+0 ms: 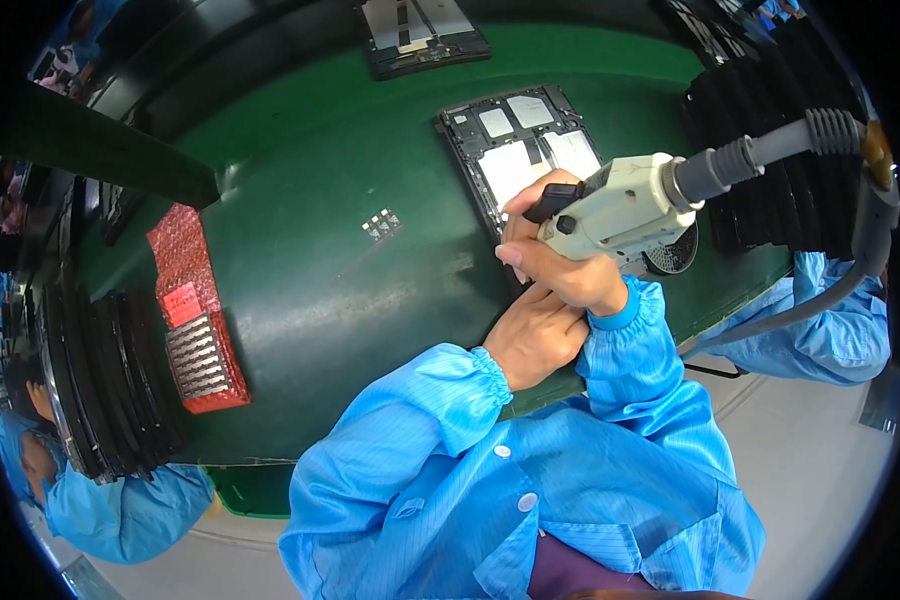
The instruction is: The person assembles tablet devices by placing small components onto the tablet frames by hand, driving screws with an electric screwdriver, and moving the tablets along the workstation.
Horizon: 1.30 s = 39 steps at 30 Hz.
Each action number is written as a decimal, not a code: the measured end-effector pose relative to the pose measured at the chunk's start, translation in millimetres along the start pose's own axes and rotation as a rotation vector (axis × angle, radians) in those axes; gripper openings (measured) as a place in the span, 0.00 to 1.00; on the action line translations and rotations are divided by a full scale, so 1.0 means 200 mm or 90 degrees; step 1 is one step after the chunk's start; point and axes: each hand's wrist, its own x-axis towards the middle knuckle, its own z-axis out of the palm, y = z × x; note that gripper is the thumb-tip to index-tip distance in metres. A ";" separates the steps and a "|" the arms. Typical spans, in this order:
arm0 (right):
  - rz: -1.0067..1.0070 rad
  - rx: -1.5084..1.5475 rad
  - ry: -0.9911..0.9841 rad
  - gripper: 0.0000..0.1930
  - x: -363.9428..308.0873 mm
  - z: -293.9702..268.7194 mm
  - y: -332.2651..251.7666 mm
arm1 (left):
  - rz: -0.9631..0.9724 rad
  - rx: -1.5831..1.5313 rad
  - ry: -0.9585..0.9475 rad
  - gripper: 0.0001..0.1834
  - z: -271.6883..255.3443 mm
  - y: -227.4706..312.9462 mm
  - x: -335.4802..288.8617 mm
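My right hand (580, 280) is closed round a cream-coloured electric screwdriver (620, 205) with a black lever; its tip is hidden. The tool is held over the lower right part of an opened tablet (515, 178), a black frame with silver-white battery panels inside, lying on the green bench top. My left hand (538, 340) is beside the tablet's near edge, below and partly under the right hand. Its fingertips are hidden, so whether it grips anything does not show. A round, dark dish with a speckled surface (678, 252) lies just right of the tool.
A grey cable (790, 143) runs from the tool to the right. Small metal pieces (380, 225) lie mid-bench. Red bubble wrap (185, 255) holds a row of metal strips (198, 355). Black stacked panels (110, 385) stand left, more (770, 140) right. Another tablet (425, 40) lies behind. Co-workers' blue sleeves flank me.
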 end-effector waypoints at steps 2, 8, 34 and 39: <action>-0.006 -0.011 -0.023 0.19 0.02 0.01 -0.02 | 0.008 -0.010 0.022 0.06 -0.01 -0.01 0.00; -0.018 0.046 0.043 0.18 0.01 0.03 0.01 | 0.032 0.000 0.010 0.07 -0.02 -0.03 0.00; -0.044 0.021 0.013 0.18 -0.05 -0.06 0.00 | 0.043 0.269 -0.120 0.18 -0.14 -0.88 0.59; -0.182 0.067 0.030 0.20 -0.01 0.01 0.03 | -0.229 0.556 -0.163 0.23 -0.19 -1.09 0.74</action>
